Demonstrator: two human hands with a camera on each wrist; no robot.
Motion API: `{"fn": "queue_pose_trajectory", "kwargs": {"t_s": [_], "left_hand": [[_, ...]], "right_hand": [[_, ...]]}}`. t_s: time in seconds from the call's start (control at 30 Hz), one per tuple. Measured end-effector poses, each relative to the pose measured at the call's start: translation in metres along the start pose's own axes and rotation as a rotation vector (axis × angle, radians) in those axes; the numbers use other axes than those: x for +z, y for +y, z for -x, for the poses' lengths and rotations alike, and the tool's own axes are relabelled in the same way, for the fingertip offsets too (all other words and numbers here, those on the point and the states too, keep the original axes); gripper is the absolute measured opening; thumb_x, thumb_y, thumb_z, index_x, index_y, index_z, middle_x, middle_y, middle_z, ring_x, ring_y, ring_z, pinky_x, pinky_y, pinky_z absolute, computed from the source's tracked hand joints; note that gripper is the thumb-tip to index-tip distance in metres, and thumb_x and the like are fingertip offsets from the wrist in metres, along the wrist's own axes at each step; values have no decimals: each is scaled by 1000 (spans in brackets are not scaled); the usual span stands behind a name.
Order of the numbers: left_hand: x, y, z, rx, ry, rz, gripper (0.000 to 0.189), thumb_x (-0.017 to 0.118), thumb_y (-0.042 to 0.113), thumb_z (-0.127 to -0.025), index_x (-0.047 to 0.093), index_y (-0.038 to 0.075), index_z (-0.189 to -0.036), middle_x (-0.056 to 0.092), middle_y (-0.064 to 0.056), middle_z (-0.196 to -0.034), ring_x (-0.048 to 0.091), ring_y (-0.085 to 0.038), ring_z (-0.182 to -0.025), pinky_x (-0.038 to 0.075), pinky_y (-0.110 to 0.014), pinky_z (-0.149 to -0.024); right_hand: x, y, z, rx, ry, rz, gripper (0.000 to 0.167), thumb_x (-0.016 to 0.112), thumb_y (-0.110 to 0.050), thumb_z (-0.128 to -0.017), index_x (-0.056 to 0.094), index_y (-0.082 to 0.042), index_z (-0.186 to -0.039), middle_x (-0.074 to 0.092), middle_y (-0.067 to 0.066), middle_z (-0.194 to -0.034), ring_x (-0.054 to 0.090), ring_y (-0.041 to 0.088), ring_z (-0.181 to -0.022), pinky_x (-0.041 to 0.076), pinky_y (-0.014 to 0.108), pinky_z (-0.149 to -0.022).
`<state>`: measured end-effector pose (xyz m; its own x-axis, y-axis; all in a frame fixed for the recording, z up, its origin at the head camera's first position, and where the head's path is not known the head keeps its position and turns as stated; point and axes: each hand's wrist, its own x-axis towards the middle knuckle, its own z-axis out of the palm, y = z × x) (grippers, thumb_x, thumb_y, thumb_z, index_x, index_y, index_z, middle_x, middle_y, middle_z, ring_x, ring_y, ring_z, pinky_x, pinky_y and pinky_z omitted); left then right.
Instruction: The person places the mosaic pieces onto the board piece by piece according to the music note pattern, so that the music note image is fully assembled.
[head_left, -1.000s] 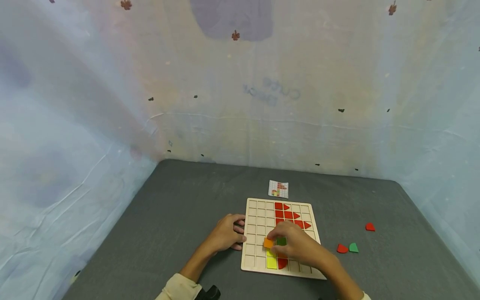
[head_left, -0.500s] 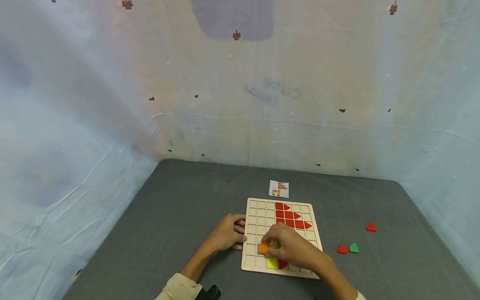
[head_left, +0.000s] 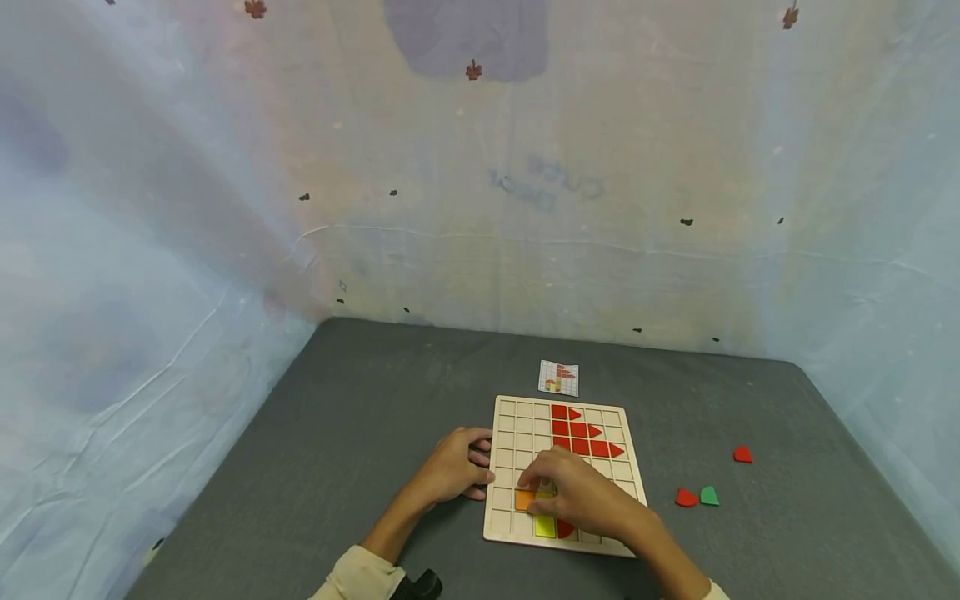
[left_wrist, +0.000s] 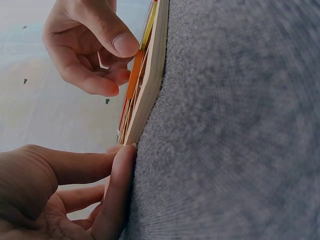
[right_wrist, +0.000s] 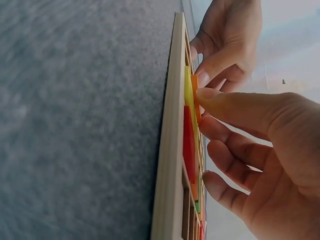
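A pale wooden grid board (head_left: 512, 417) lies on the grey table, with coloured tiles set in its recesses. My left hand (head_left: 453, 467) is at its left edge, thumb and fingertips holding the rim in the left wrist view. My right hand (head_left: 577, 492) is over the lower part of the board and pinches an orange square tile (head_left: 523, 500) between thumb and index finger. In the left wrist view, the orange tile (left_wrist: 134, 75) lies along the board's face. Yellow tiles (head_left: 544, 527) and a red curved tile (head_left: 565, 528) sit beside it, partly covered by the right hand.
Rows of red squares with pointed ends (head_left: 580, 430) fill cells in the board's upper part. A small printed pattern card (head_left: 558, 378) lies behind the board. To the right are two loose red pieces (head_left: 686, 497) and a green piece (head_left: 709, 497). A sheet wall (head_left: 480, 275) encloses the table.
My right hand has shifted left and slightly toward me with the orange tile, which now sits flatter in a cell left of the yellow ones. My left hand has stayed at the board's edge.
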<state>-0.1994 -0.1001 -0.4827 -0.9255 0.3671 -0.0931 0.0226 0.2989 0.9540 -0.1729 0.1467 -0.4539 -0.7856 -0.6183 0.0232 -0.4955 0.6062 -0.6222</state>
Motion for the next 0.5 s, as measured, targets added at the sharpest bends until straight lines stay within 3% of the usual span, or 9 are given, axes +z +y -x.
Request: {"fn": "queue_pose_trajectory", "kwargs": {"t_s": [0.5], "left_hand": [[0, -1, -1, -6, 2, 1, 66, 78, -11, -84, 55, -7, -146, 57, -16, -124, 65, -24, -102, 67, -35, -60]], "right_hand": [[2, 1, -4, 13, -5, 2, 22, 86, -20, -91, 77, -17, -111, 68, -10, -104, 59, 9, -98, 56, 30, -87]]}}
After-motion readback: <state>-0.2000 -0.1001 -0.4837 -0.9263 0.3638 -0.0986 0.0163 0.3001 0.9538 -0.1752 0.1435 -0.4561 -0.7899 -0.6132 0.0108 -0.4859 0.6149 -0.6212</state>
